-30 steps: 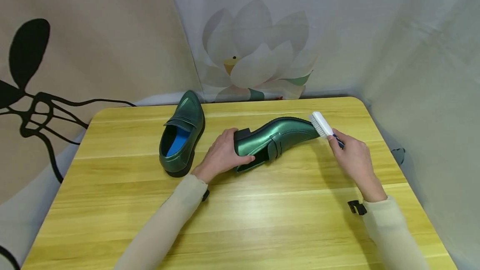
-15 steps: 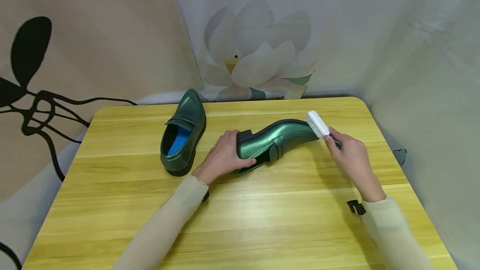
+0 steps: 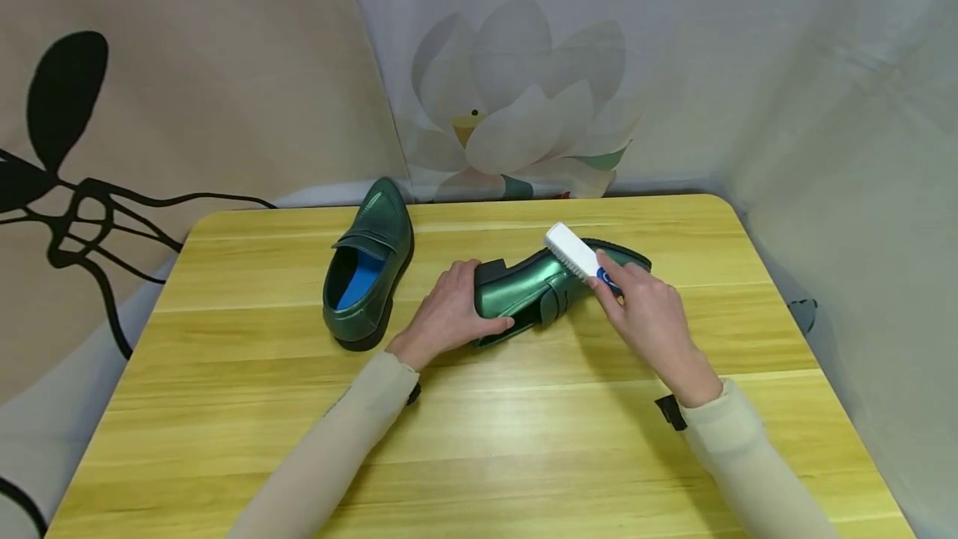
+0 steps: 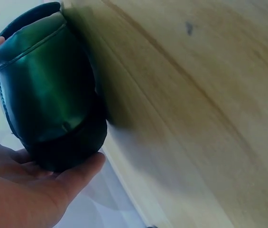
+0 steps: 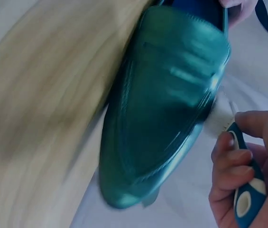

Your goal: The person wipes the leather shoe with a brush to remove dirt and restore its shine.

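A shiny green loafer [image 3: 516, 291] lies tipped on its side, its dark sole and heel turned toward the back and its toe to the right. My left hand [image 3: 452, 306] grips it at the heel end; in the left wrist view the thumb and fingers [image 4: 84, 173] clasp the back of the shoe [image 4: 48, 90]. My right hand [image 3: 647, 318] holds a brush by its blue-and-white handle [image 5: 250, 190]. The white brush head [image 3: 572, 249] lies against the upper side of the shoe near its middle, bristles facing the shoe.
Left of my left hand, the matching green loafer [image 3: 367, 273] with a blue insole stands upright. Both shoes are on a wooden table [image 3: 509, 439]. Behind its back edge hangs a pale curtain [image 3: 674, 65] with a flower print.
My right hand has moved the brush leftward along the shoe, from the toe to around the middle. The left hand keeps its hold at the heel.
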{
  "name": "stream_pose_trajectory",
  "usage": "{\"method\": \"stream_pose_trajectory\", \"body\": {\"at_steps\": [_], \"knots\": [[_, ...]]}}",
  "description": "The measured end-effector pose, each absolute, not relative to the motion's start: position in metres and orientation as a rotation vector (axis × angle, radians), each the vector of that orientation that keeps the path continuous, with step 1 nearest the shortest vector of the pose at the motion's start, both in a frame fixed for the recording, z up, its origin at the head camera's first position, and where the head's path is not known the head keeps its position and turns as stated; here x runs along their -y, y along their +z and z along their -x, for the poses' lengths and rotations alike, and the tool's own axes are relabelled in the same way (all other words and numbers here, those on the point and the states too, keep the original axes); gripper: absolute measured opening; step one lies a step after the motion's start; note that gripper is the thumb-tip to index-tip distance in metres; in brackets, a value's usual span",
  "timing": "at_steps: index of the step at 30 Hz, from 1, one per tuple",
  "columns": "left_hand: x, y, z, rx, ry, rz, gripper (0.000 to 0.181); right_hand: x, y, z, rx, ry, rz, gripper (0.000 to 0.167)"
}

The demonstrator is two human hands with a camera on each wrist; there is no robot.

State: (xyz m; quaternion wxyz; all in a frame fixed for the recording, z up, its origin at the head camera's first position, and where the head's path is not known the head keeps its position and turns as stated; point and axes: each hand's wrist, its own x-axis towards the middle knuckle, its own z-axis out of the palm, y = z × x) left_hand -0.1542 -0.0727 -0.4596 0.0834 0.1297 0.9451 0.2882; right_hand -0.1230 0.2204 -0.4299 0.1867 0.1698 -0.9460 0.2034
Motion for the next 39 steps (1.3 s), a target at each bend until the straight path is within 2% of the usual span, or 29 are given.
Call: {"method": "stream_pose_trajectory", "body": {"at_steps": [13,18,30,39], "knots": [[0.075,-0.461,0.153,-2.807,0.858,-0.407,0.108,-0.302,-0.437,0.11,2.85,0.618,-0.183,0.043],[0.076,-0.461,0.154,-2.814,0.871,-0.41,0.106,-0.319,-0.434,0.112,2.904,0.619,-0.207,0.043],[0.075,-0.461,0.153,-2.81,0.895,-0.411,0.106,-0.271,-0.411,0.137,2.865,0.483,-0.384,0.043],[0.075,-0.46,0.153,-2.806,0.881,-0.41,0.108,-0.232,-0.402,0.142,2.77,0.411,-0.583,0.04]]}}
